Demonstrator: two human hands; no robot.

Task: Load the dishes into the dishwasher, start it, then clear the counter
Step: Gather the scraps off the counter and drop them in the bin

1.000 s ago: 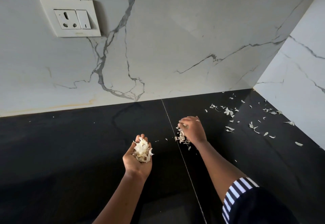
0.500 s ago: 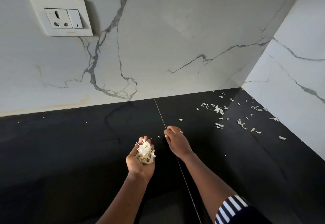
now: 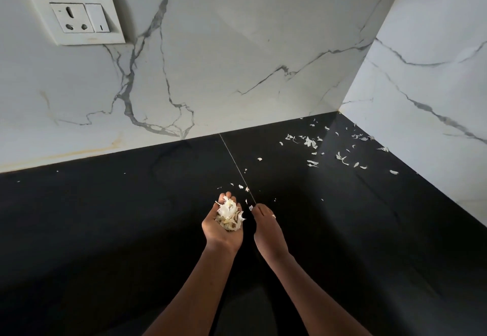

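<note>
we are in the last part of the task, clearing the bench (image 3: 105,230). no dishes and no dishwasher show in this view, so we cannot say from here whether the loading and starting are done. we judge that they are, since the work in hand is picking up scraps.

our left hand (image 3: 222,233) is turned palm up and cupped, fingers curled round a heap of pale peelings (image 3: 228,215) that fills the palm. our right hand (image 3: 267,230) sits just beside it on the right, back upward, fingers drawn together and pointing down at the bench. a small white scrap lies right at its fingertips (image 3: 257,208). we cannot tell whether the fingers pinch it or only touch it.

so a good share of the mess is gathered, and the near and left parts of the dark bench show only a few specks. what is left is plain enough:
- a few small bits on the bench just beyond both hands, along the thin seam (image 3: 234,161)
- a wider scatter of peelings (image 3: 311,142) in the far right corner, well apart from the hands, running up to where the marble walls (image 3: 237,45) meet

we judge the clearing is about half done. the far corner needs more reaches, and the full left palm will need emptying somewhere out of view before it can take much more.
</note>
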